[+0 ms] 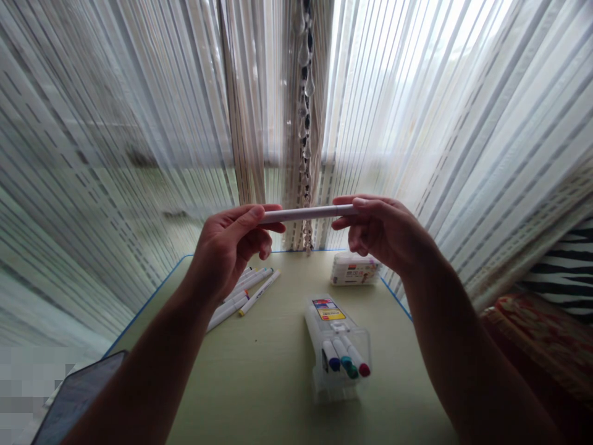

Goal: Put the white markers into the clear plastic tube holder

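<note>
A white marker pen (pixel 301 214) is held level above the table, stretched between both hands. My left hand (pixel 234 238) pinches its left end between thumb and fingers. At the other end, my right hand (pixel 380 225) grips the marker with thumb and fingertips. Below, a clear plastic marker case (pixel 319 324) lies on the table, its near end open, with several markers (pixel 345 358) showing blue, teal, green and red ends. Loose white markers (pixel 259 290) lie on the table beyond my left forearm, partly hidden by it.
The pale green table (pixel 245 383) has a blue edge. A white printed pack (pixel 356 270) stands at its back right. A dark-framed screen device (pixel 78 395) lies at the lower left. Striped string curtains (pixel 139 123) hang behind, and patterned fabric (pixel 542 340) is at right.
</note>
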Available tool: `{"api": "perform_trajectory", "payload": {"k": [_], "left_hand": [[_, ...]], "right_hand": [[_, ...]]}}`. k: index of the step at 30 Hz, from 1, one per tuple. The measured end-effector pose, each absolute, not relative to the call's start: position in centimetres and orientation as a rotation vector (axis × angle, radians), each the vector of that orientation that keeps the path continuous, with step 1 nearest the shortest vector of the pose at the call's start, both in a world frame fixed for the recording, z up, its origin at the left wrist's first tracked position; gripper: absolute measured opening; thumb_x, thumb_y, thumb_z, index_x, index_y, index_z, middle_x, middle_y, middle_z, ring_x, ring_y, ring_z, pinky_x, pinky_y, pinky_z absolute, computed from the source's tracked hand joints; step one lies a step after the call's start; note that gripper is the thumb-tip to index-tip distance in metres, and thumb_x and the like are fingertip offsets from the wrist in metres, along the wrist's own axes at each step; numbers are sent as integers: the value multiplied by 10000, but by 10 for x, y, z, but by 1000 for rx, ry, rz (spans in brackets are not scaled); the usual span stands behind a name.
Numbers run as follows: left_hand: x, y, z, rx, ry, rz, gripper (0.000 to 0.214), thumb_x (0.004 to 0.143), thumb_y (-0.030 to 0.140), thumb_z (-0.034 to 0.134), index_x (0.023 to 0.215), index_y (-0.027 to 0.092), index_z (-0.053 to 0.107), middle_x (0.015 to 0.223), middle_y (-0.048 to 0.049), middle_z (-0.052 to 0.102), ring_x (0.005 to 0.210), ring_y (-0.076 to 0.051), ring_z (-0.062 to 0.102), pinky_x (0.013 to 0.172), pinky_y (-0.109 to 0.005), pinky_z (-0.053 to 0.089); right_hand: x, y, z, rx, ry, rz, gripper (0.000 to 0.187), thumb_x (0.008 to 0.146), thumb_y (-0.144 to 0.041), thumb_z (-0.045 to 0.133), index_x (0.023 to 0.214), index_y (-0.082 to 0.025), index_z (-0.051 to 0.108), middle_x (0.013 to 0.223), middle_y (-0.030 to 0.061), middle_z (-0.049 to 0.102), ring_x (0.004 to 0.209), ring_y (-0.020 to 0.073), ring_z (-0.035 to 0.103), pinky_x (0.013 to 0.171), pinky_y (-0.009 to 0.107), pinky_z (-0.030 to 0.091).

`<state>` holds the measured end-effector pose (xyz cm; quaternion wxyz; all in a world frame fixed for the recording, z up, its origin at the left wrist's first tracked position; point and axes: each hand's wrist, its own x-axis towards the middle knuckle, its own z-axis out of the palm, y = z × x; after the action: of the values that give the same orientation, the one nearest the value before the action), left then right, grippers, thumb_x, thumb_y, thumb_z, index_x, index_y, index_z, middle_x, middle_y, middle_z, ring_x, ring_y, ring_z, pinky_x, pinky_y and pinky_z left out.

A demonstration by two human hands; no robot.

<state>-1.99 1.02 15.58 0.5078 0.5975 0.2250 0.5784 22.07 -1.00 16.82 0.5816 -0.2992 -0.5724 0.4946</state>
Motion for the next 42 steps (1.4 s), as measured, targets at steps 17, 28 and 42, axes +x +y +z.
{"api": "perform_trajectory", "payload": {"k": [17,28,42], "left_hand": [[-17,13,150,1617,666,1443,196,774,280,762,919,149,749,680,-48,705,468,-81,539,440,-215,423],[-15,11,150,1715,714,1469,219,736,289,797,909,161,755,683,-36,690,469,-84,518,437,-225,394],[-17,11,152,1580,594,1433,170,778,259,765,920,166,762,722,-51,718,477,-71,534,452,-214,426]], "right_hand": [[216,-6,162,-795,-1407,952,306,716,-344,840,924,-136,758,689,74,748,478,153,682,365,206,506],[214,-5,162,-777,-1441,884,263,696,-313,856,856,-133,750,677,55,731,493,142,672,384,215,500],[217,-8,164,-751,-1397,1006,219,724,-288,836,875,-146,767,676,60,745,460,128,665,368,185,497]]}}
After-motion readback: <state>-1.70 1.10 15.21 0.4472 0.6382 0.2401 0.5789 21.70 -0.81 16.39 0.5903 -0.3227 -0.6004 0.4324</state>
